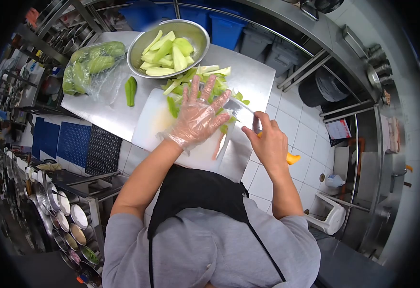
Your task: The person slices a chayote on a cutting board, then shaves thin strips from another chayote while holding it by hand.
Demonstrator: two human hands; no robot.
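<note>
My left hand (198, 117), in a clear plastic glove, has its fingers spread over green peelings (186, 79) on the white cutting board (154, 117). My bare right hand (268, 139) is closed round the yellow handle of a knife (242, 113). The knife's blade points left toward the peelings, near my left fingertips. Behind the board, a steel bowl (201, 41) holds several pale green peeled pieces (164, 50). One dark green vegetable (130, 91) lies left of the board.
A clear plastic bag of green vegetables (92, 67) lies on the steel table (246, 72) at the left. Blue bins (226, 30) stand behind the table. A black bin (322, 89) and steel shelving are at the right. Containers of ingredients (78, 216) stand at lower left.
</note>
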